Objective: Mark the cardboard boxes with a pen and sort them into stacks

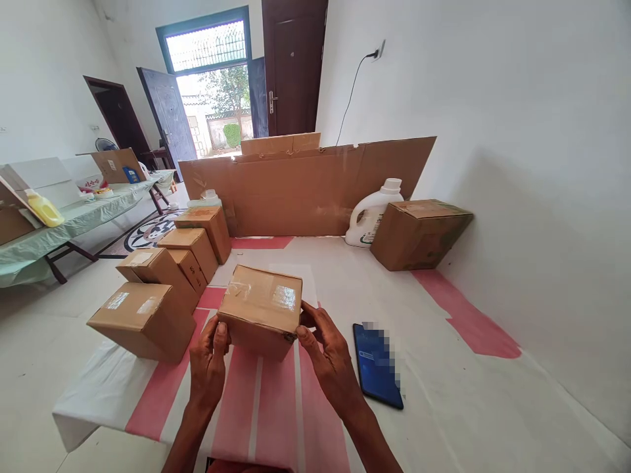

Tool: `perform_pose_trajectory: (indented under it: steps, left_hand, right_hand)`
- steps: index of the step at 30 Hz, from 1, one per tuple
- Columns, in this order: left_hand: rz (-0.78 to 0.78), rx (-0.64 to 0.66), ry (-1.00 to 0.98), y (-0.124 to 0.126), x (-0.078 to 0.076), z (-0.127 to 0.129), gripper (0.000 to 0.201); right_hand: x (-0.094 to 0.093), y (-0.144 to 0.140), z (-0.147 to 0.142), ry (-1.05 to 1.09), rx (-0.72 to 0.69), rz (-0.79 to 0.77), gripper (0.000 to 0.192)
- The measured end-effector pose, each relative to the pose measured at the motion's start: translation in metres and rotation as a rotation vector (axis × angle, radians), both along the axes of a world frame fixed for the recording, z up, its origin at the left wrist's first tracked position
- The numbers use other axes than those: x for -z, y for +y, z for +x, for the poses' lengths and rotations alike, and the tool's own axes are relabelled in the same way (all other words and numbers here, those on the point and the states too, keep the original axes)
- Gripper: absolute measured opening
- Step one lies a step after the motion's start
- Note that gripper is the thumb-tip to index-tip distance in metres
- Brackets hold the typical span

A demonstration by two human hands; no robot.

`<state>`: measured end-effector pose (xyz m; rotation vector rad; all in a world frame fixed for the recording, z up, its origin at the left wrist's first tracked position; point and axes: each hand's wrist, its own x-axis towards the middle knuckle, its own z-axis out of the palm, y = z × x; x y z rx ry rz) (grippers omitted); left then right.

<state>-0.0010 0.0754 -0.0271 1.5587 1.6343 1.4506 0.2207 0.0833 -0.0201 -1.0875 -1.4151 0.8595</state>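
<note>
A taped box (pixel 261 309) is gripped between left hand (pixel 210 358) and right hand (pixel 325 351) — a phone (pixel 377 364) just right — being turned on the worktop (pixel 468 407); a steady two-sided hold seems needed next.

Taped cardboard box (pixel 261 309), tilted, on table

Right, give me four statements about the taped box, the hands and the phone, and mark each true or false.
1. Both hands, left hand and right hand, grip the brown taped cardboard box. True.
2. The dark blue smartphone lies on top of that box. False: it lies on the pink-striped white table cover, right of the box.
3. A white plastic jug stands beside a larger brown carton. True.
4. The door at the back is shut. False: it stands open.
</note>
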Motion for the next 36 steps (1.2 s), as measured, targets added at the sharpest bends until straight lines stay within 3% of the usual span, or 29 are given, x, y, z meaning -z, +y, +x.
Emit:
perform_pose_trajectory:
  steps: [4, 8, 13, 16, 20, 23, 26, 28, 31, 36]
  left_hand:
    - [-0.09, -0.03, -0.028, 0.008, 0.011, -0.005, 0.047]
    - [-0.108, -0.044, -0.021, 0.009, 0.023, -0.012, 0.05]
    - [-0.074, -0.056, -0.022, 0.018, 0.027, -0.018, 0.052]
    - [-0.077, 0.015, -0.067, 0.024, 0.024, -0.015, 0.052]
    - [-0.132, 0.109, -0.103, 0.013, 0.013, -0.012, 0.044]
    - [-0.206, 0.147, -0.032, -0.007, 0.004, -0.014, 0.042]
    - [-0.298, 0.161, 0.012, -0.021, -0.002, -0.013, 0.045]
    - [-0.257, 0.096, 0.033, -0.024, -0.006, -0.009, 0.055]
    - [-0.077, 0.019, 0.187, -0.022, -0.014, 0.005, 0.064]
    - [-0.033, 0.101, 0.362, -0.022, -0.029, 0.028, 0.035]
  right_hand:
    - [0.005, 0.01, -0.004, -0.05, 0.039, -0.062, 0.053]
    - [0.03, 0.01, -0.005, -0.031, 0.001, -0.094, 0.061]
    - [0.059, 0.018, -0.014, 0.113, -0.065, -0.268, 0.105]
    - [0.057, 0.03, -0.019, 0.216, -0.153, -0.316, 0.112]
    - [0.038, 0.027, -0.009, 0.156, -0.197, -0.301, 0.088]
    - [0.028, 0.006, 0.008, 0.121, -0.306, -0.379, 0.065]
    - [0.027, -0.022, 0.016, 0.108, -0.358, -0.498, 0.061]
    - [0.029, -0.039, 0.013, 0.123, -0.336, -0.556, 0.061]
    - [0.031, -0.061, 0.002, 0.145, -0.266, -0.59, 0.062]
    - [0.029, -0.082, -0.003, 0.089, -0.179, -0.598, 0.063]
